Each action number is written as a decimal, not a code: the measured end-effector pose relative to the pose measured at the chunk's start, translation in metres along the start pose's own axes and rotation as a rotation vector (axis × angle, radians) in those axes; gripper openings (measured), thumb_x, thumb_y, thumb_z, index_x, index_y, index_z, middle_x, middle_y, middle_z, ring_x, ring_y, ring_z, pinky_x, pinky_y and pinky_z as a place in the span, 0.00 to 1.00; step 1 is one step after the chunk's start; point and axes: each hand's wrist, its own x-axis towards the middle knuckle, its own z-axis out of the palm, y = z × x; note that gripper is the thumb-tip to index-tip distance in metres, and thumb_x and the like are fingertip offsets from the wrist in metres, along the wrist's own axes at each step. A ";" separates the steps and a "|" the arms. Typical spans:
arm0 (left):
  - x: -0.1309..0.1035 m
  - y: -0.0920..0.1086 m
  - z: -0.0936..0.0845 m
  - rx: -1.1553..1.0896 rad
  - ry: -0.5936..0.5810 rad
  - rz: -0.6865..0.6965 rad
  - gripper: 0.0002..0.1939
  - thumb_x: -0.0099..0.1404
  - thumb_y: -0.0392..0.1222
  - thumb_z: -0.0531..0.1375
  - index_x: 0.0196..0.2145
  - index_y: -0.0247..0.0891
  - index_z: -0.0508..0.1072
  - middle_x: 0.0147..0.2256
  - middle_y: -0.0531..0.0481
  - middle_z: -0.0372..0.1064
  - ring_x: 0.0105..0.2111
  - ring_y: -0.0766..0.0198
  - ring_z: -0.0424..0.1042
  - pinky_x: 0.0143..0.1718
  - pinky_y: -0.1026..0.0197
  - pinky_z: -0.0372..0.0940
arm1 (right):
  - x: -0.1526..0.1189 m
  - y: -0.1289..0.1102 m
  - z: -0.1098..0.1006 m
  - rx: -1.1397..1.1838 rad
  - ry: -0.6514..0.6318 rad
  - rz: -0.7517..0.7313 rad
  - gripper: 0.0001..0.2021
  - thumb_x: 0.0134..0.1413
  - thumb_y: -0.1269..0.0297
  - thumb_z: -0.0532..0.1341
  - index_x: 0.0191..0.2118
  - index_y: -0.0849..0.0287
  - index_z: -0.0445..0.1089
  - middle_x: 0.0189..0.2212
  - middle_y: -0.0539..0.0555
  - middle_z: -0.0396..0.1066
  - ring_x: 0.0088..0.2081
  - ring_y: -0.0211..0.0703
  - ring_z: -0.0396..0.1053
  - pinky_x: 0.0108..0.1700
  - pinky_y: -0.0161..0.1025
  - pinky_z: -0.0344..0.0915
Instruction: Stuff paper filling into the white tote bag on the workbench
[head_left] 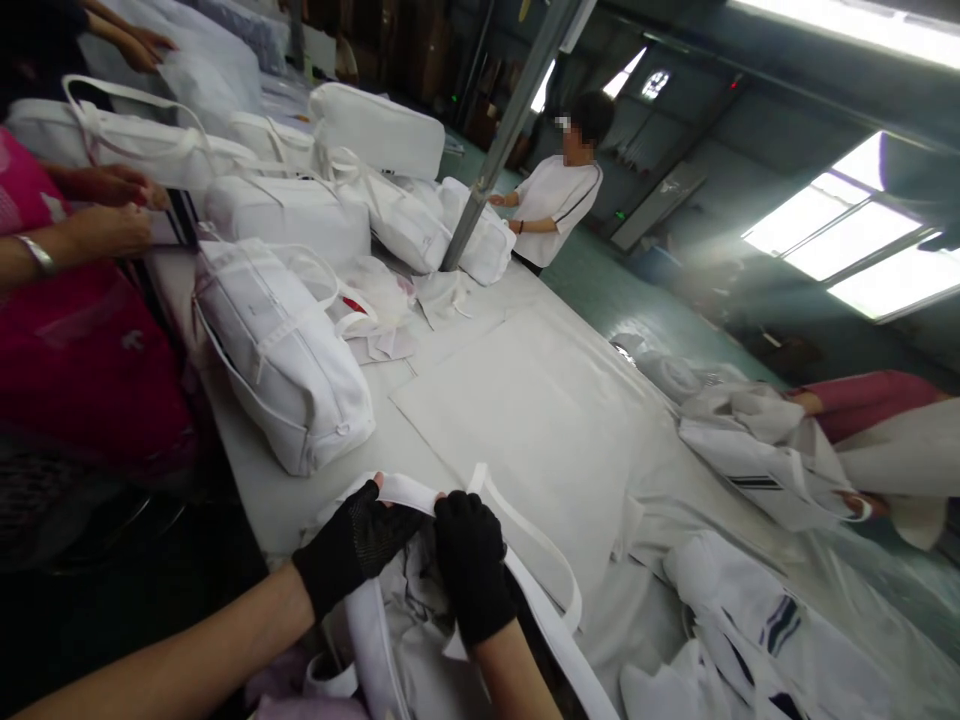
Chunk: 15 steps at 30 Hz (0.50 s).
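Both my hands wear black mesh gloves. My left hand [352,545] pinches the top edge of a white fabric bag [409,620] at the near edge of the table. My right hand [472,570] grips the same bag's edge just beside it. A white webbing strap [540,560] loops out from the bag to the right and runs down past my right wrist.
A stuffed white bag [281,355] lies just beyond my hands, with several more [375,130] stacked farther back. A person in pink [67,330] stands at left. Another person [559,195] stands by a metal pole [510,125]. Loose white fabric pieces [757,470] lie at right on the table [540,400].
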 end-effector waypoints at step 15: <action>0.004 0.014 0.003 -0.051 0.049 -0.091 0.31 0.66 0.64 0.47 0.36 0.31 0.72 0.30 0.41 0.73 0.39 0.50 0.74 0.43 0.50 0.69 | -0.039 -0.045 0.014 0.049 0.089 -0.002 0.15 0.49 0.76 0.58 0.44 0.60 0.64 0.29 0.55 0.66 0.27 0.47 0.64 0.26 0.42 0.59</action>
